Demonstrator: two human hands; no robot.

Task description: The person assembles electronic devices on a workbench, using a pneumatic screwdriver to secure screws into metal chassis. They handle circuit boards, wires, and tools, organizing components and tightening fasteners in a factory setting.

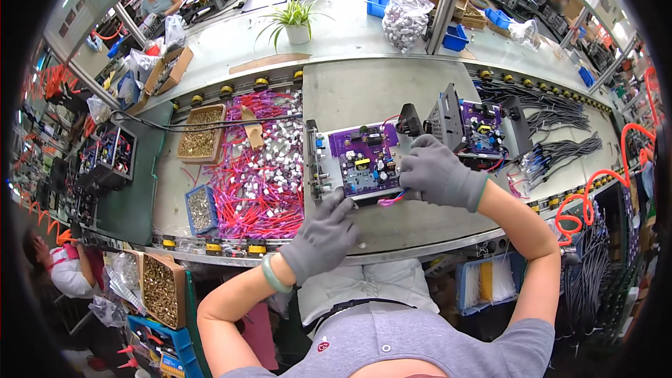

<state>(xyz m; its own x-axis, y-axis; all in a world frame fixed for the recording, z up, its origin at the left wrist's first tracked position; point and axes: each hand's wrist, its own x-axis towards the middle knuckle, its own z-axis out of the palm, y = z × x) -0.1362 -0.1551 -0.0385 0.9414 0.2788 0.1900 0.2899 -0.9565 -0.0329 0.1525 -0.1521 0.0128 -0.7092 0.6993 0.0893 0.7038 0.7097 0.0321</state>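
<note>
A purple circuit board point(358, 147) with yellow, white and black parts lies in an open metal chassis in front of me. My left hand point(322, 234), in a grey glove, rests its extended fingertips on the chassis's near left edge. Over the board's right side is my right hand point(437, 173), also gloved, with its fingers bent together; what they hold, if anything, is hidden. Pink and blue wires point(392, 201) come out below these fingers. A black fan-like part point(409, 122) stands at the chassis's far right corner.
Right of it sits a second chassis point(448, 119) with a similar board. Red and purple wires with white connectors point(262, 175) pile up at left, beside a tray of brass-coloured screws point(201, 134) and a blue bin point(201, 210). Black cables point(560, 154) and an orange coiled hose point(577, 199) are at right.
</note>
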